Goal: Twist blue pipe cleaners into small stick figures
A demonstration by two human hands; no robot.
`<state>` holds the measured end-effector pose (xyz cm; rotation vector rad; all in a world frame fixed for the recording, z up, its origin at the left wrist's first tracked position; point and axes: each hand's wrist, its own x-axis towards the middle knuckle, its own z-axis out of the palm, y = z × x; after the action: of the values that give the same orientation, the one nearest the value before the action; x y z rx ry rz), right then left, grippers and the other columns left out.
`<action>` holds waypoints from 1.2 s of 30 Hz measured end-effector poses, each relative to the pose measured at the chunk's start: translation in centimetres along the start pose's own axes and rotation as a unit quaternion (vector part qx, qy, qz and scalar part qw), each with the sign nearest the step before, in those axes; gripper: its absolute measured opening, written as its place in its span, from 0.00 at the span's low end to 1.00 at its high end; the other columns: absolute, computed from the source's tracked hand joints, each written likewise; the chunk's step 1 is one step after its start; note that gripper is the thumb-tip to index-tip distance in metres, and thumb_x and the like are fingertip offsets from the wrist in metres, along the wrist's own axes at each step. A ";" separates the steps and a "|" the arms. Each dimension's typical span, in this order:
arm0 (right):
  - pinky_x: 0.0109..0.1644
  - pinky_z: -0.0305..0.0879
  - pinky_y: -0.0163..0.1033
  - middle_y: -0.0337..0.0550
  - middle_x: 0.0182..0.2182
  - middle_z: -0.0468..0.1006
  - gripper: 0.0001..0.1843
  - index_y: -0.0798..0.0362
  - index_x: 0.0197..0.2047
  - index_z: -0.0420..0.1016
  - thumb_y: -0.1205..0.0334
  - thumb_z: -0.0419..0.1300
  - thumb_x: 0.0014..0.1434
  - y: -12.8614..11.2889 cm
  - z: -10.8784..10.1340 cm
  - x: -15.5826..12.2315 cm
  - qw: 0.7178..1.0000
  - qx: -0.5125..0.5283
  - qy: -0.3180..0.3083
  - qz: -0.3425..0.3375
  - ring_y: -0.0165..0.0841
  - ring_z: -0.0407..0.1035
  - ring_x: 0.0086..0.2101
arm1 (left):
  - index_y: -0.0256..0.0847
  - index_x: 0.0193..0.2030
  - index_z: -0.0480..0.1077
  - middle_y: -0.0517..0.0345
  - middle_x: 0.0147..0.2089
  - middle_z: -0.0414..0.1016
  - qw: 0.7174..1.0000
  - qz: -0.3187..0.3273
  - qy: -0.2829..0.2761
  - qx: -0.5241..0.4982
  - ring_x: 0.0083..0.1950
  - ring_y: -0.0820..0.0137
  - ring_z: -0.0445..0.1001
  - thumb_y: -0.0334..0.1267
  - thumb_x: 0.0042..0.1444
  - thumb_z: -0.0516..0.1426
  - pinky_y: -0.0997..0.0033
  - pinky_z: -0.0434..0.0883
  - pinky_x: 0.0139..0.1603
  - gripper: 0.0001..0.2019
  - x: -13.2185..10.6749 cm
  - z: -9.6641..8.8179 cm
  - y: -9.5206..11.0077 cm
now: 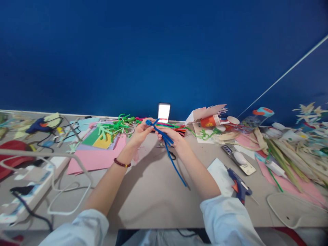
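At the far left a power strip [42, 189] has plugs in its sockets, with a red cap [15, 157] behind it. Pink paper [96, 159] lies next, green stems [112, 129] heaped beyond it. The left hand [141, 131] has its fingers pinched on the coiled end of the blue stems [167, 138], which are held up over the middle of the table [151, 201]. Their long axis slants from that end down to the right and toward the person; one long stem trails farther that way. The right hand [173, 135] is clamped round the bundle, close beside the left. Grey tabletop runs between the forearms to the front edge; the blue wall [164, 61] bounds the back. To the right, orange cups [210, 121] lie tipped, apparently nested, contents hidden. A glue gun [239, 186] sits by the right forearm. A clear bottle [256, 119] leans farther right; I cannot tell what it holds
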<state>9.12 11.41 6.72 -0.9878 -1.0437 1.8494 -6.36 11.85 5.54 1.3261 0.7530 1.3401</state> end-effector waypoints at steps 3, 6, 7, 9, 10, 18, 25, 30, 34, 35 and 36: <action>0.24 0.64 0.32 0.37 0.22 0.74 0.04 0.55 0.31 0.71 0.63 0.59 0.54 0.4 0.1 0.3 0.988 -0.081 0.079 -0.101 0.25 0.65 0.17 | 0.41 0.39 0.74 0.54 0.42 0.74 0.999 -0.006 0.031 0.042 0.39 0.69 0.72 0.44 0.40 0.66 0.72 0.69 0.40 0.17 0.4 -0.2 -0.5; 0.30 0.65 0.35 0.39 0.26 0.76 0.06 0.54 0.33 0.72 0.61 0.56 0.57 0.5 0.1 -0.1 0.913 -0.266 0.159 -0.265 0.28 0.69 0.22 | 0.39 0.35 0.74 0.53 0.36 0.75 0.995 -0.044 0.069 0.055 0.36 0.69 0.72 0.51 0.40 0.65 0.72 0.69 0.38 0.19 0.8 -0.5 -0.5; 0.33 0.66 0.36 0.41 0.29 0.77 0.07 0.53 0.33 0.73 0.61 0.55 0.58 0.5 0.1 -0.3 0.867 -0.340 0.177 -0.318 0.30 0.70 0.26 | 0.38 0.32 0.74 0.53 0.33 0.75 0.994 -0.069 0.069 0.041 0.34 0.69 0.72 0.55 0.40 0.63 0.71 0.69 0.37 0.21 0.9 -0.7 -0.4; 0.40 0.65 0.38 0.45 0.34 0.78 0.11 0.53 0.36 0.74 0.64 0.51 0.61 0.5 0.1 -0.7 0.759 -0.483 0.195 -0.389 0.34 0.72 0.33 | 0.35 0.29 0.73 0.51 0.27 0.74 0.990 -0.131 0.045 0.000 0.30 0.69 0.71 0.61 0.43 0.58 0.69 0.69 0.34 0.26 0.9 -0.8 0.0; 0.41 0.64 0.38 0.47 0.35 0.78 0.12 0.54 0.38 0.74 0.65 0.49 0.62 0.6 0.1 -0.8 0.705 -0.546 0.197 -0.407 0.35 0.71 0.35 | 0.35 0.27 0.72 0.51 0.25 0.73 0.987 -0.156 0.032 -0.016 0.27 0.69 0.70 0.63 0.44 0.56 0.68 0.69 0.32 0.27 0.9 -0.9 0.2; 0.42 0.61 0.38 0.48 0.34 0.79 0.14 0.55 0.37 0.76 0.64 0.49 0.64 0.8 0.0 -0.7 0.594 -0.658 0.161 -0.434 0.36 0.71 0.36 | 0.36 0.26 0.72 0.57 0.25 0.73 0.991 -0.114 0.017 0.067 0.26 0.73 0.68 0.45 0.41 0.65 0.72 0.65 0.31 0.14 0.3 -0.8 0.2; 0.37 0.64 0.35 0.42 0.28 0.79 0.09 0.54 0.29 0.74 0.60 0.57 0.57 0.2 -0.1 -0.6 0.863 -0.401 0.140 -0.273 0.33 0.72 0.31 | 0.37 0.32 0.73 0.56 0.32 0.77 0.992 -0.057 -0.001 0.110 0.33 0.69 0.74 0.44 0.43 0.64 0.68 0.70 0.39 0.14 0.3 -0.6 -0.4; 0.28 0.63 0.31 0.40 0.21 0.75 0.07 0.56 0.30 0.71 0.62 0.58 0.57 -0.5 0.0 -0.9 0.991 -0.124 0.018 -0.046 0.29 0.71 0.23 | 0.38 0.31 0.71 0.56 0.33 0.76 0.994 -0.019 -0.050 0.095 0.35 0.70 0.73 0.45 0.45 0.64 0.70 0.70 0.40 0.13 0.0 -1.1 -0.2; 0.23 0.61 0.29 0.37 0.19 0.71 0.04 0.56 0.32 0.68 0.66 0.54 0.59 -0.8 0.0 -0.9 0.997 0.007 -0.031 0.069 0.26 0.68 0.21 | 0.38 0.31 0.71 0.56 0.32 0.75 0.992 0.003 -0.056 0.113 0.35 0.70 0.72 0.46 0.44 0.64 0.70 0.69 0.40 0.14 -0.1 -1.3 0.1; 0.23 0.60 0.29 0.36 0.18 0.70 0.04 0.56 0.32 0.67 0.66 0.54 0.59 -0.7 0.1 -0.8 0.996 0.025 -0.039 0.082 0.25 0.66 0.20 | 0.38 0.31 0.71 0.56 0.31 0.74 0.991 0.006 -0.051 0.122 0.34 0.70 0.72 0.46 0.44 0.64 0.69 0.69 0.39 0.14 0.0 -1.4 0.1; 0.22 0.58 0.28 0.35 0.18 0.69 0.03 0.55 0.33 0.66 0.66 0.54 0.58 -0.6 0.2 -0.7 0.995 0.034 -0.049 0.084 0.24 0.64 0.18 | 0.38 0.31 0.70 0.57 0.31 0.74 0.991 0.009 -0.043 0.130 0.34 0.70 0.71 0.47 0.43 0.64 0.69 0.69 0.39 0.14 0.0 -1.4 0.1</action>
<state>9.39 10.97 7.47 -0.9783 -0.9735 2.0746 -7.70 12.17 5.41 1.5887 0.8795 1.2202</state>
